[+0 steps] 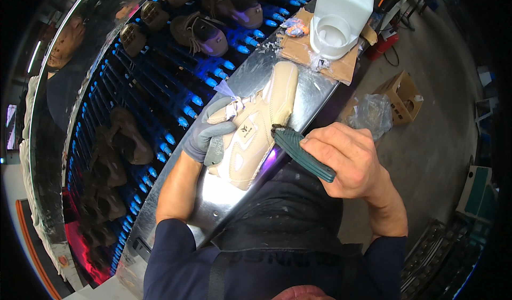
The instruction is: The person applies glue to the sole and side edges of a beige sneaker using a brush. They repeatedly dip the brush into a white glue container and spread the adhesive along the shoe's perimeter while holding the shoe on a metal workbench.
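Note:
My left hand (209,133), in a grey glove, grips a beige sneaker (256,126) by its upper, holding it on its side over a shiny metal ledge (314,94). My right hand (349,158), bare, holds a dark green-handled brush (301,153). The brush's dark tip touches the sneaker's sole edge near the middle.
A conveyor rack with blue-tipped rods (176,94) carries several brown shoes (200,33) to the left. A white plastic jug (341,14) stands on cardboard (306,46) at the ledge's far end. A cardboard box (402,94) and plastic bag (370,113) lie on the concrete floor at right.

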### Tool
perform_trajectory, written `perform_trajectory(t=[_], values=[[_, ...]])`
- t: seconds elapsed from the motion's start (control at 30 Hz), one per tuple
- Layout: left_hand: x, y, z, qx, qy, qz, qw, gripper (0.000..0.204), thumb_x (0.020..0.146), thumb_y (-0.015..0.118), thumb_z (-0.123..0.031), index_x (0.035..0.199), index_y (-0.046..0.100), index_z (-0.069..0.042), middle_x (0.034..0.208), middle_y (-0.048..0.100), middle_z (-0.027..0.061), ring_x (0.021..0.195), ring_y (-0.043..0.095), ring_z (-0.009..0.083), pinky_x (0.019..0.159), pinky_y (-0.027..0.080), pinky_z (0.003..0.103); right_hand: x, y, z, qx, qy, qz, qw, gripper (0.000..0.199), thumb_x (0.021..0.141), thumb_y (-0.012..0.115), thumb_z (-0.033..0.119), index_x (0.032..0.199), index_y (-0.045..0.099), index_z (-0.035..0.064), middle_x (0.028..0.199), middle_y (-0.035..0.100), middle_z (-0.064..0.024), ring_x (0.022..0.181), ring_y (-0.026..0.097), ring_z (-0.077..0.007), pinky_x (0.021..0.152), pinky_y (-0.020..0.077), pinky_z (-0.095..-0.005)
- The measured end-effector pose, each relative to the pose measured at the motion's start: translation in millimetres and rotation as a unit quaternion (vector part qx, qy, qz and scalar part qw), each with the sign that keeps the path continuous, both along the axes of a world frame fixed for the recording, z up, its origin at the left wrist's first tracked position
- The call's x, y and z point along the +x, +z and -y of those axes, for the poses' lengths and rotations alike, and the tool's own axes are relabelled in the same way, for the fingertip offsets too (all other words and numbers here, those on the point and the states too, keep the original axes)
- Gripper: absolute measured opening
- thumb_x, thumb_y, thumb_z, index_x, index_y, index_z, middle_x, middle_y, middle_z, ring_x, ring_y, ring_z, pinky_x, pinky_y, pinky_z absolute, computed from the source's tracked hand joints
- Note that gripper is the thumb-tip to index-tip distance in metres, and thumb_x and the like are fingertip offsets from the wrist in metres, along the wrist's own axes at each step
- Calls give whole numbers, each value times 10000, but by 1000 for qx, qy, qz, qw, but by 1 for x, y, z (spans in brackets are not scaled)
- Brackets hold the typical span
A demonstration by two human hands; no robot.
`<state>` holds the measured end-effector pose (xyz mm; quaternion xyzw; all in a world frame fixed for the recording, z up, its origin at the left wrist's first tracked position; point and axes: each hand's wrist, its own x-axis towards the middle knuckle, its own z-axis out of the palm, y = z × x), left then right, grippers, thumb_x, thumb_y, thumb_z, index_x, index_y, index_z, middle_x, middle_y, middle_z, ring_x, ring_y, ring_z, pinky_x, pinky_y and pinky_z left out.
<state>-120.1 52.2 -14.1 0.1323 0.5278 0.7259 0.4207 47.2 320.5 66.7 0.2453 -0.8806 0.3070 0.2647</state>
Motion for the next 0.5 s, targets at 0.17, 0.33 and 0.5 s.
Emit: perform_trajectory(t=[0.17, 0.33, 0.5], values=[[-4, -11, 4, 5, 9, -5, 1000, 645, 739, 796, -137, 1335, 626, 40, 1233, 745, 161, 1100, 753, 247, 1032, 591, 387, -2, 10, 2, 22, 27, 37, 999, 314, 697, 751, -9, 1009, 734, -42, 920, 722, -132, 703, 710, -267, 545, 526, -330], [-7, -16, 4, 0, 0, -12, 1000, 657, 762, 805, -108, 1371, 604, 38, 1277, 732, 180, 1140, 747, 259, 1043, 593, 400, -8, 6, -3, -3, -21, 10, 1000, 314, 690, 704, -21, 1002, 728, -11, 945, 687, -91, 766, 706, -259, 585, 553, -361], [-6, -19, 3, 26, 6, 25, 999, 707, 784, 814, -89, 1431, 560, 42, 1343, 707, 211, 1194, 736, 303, 1084, 582, 437, -7, 4, -3, -3, 2, 29, 1000, 338, 670, 693, -29, 1006, 730, -15, 929, 689, -93, 764, 707, -259, 571, 546, -354]])
